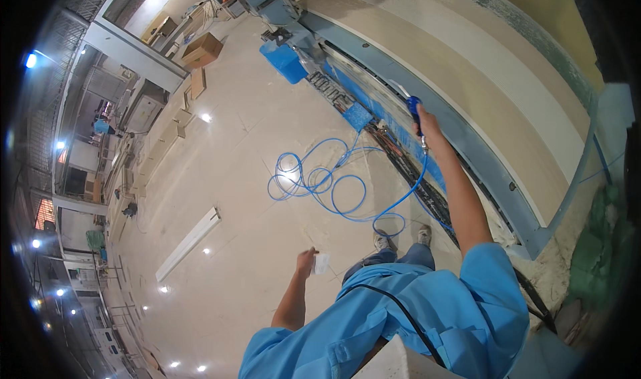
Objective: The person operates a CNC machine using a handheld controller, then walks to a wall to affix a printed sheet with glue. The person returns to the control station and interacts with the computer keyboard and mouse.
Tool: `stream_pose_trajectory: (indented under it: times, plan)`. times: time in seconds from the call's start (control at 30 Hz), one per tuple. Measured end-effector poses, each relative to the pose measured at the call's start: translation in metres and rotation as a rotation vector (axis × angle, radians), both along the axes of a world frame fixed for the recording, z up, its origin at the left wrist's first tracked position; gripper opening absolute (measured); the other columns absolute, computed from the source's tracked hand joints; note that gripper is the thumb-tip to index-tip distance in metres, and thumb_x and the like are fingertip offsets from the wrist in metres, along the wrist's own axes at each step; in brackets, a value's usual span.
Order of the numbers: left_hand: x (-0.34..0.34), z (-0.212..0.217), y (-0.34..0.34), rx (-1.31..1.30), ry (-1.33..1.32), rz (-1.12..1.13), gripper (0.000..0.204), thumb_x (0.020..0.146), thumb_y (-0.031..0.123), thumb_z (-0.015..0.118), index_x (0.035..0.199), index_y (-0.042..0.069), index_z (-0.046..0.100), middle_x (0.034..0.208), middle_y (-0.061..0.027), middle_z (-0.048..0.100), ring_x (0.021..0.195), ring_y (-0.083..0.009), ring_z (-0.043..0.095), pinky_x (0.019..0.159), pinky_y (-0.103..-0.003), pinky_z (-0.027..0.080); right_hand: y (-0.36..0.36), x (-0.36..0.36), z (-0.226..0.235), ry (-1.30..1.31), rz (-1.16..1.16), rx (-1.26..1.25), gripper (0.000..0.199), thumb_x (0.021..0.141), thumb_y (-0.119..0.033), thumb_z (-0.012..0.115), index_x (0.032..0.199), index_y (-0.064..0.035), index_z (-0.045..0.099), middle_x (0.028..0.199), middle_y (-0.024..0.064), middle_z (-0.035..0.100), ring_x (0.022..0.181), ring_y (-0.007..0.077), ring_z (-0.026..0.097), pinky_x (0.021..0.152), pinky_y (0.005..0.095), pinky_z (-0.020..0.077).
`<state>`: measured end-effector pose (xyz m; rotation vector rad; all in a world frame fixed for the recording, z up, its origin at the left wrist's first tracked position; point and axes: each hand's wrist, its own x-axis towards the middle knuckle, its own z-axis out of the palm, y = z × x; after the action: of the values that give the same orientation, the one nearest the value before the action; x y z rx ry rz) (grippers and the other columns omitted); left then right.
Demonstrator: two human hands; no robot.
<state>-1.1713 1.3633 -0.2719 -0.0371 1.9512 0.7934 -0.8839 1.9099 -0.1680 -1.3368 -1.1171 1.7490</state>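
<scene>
My right hand (429, 124) is wrapped around a blue air blow gun (414, 106), its thin nozzle angled over the edge of a long blue-grey machine bed (467, 105). From the gun's lower end a blue air hose (424, 172) runs down and lies in loose coils on the floor. Low at my left side, my left hand (305, 263) is closed, with a small white slip (321, 264) at its fingers. What the slip is cannot be made out clearly.
Beige and white panels (454, 45) lie on the machine bed. A cable chain (327, 89) and a blue bin (284, 61) line its near side. A long white strip (188, 244) lies on the floor to the left. Farther off stands a cardboard box (202, 50).
</scene>
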Motion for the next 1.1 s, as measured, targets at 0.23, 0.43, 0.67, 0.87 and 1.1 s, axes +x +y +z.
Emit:
stream_pose_trajectory:
  times: [0.23,0.43,0.67,0.87,1.1]
  plan:
    - [0.026,-0.033,-0.083,-0.155,-0.048,0.155,0.039,0.1,0.027,0.058,0.109,-0.008,0.073,0.095,-0.0176,0.073,0.072,-0.0276,0.071,0.065,-0.039,0.057,-0.008,-0.06,0.034,-0.001,-0.15,0.048,0.053,0.106,-0.053,0.048,0.079,-0.0077,0.052,0.056,0.0054,0.057,0.042,0.0161,0.053,0.038,0.0314,0.0396]
    - [0.04,-0.015,-0.066,-0.032,-0.062,0.033,0.042,0.101,0.032,0.058,0.11,-0.007,0.073,0.092,-0.0165,0.072,0.073,-0.0255,0.069,0.064,-0.037,0.056,-0.013,-0.069,0.033,-0.092,-0.205,0.07,0.045,0.106,-0.048,0.049,0.09,-0.0066,0.05,0.058,0.0059,0.058,0.043,0.0163,0.054,0.038,0.0308,0.0399]
    - [0.007,0.013,-0.01,0.118,0.012,-0.043,0.041,0.101,0.034,0.059,0.108,-0.004,0.073,0.085,-0.0128,0.07,0.069,-0.0196,0.066,0.061,-0.034,0.053,-0.05,-0.099,0.079,0.46,-0.162,-0.141,0.052,0.1,-0.06,0.056,0.091,-0.0093,0.054,0.06,0.0026,0.055,0.049,0.0141,0.052,0.042,0.0277,0.0381]
    - [-0.056,-0.019,-0.011,0.095,-0.038,0.016,0.042,0.1,0.036,0.06,0.108,-0.003,0.074,0.081,-0.0106,0.069,0.066,-0.0179,0.062,0.06,-0.032,0.051,-0.056,-0.135,0.138,0.529,-0.456,0.183,0.042,0.102,-0.051,0.058,0.092,-0.0107,0.056,0.063,0.004,0.062,0.051,0.015,0.059,0.045,0.0272,0.0406]
    - [-0.194,-0.079,-0.061,-0.039,0.283,-0.321,0.042,0.1,0.035,0.056,0.103,-0.002,0.077,0.087,-0.0146,0.072,0.078,-0.0244,0.068,0.072,-0.039,0.054,-0.132,-0.206,0.151,0.525,-0.463,0.319,0.021,0.101,-0.029,0.066,0.097,-0.0106,0.058,0.071,0.0025,0.061,0.062,0.0137,0.061,0.055,0.0276,0.0459]
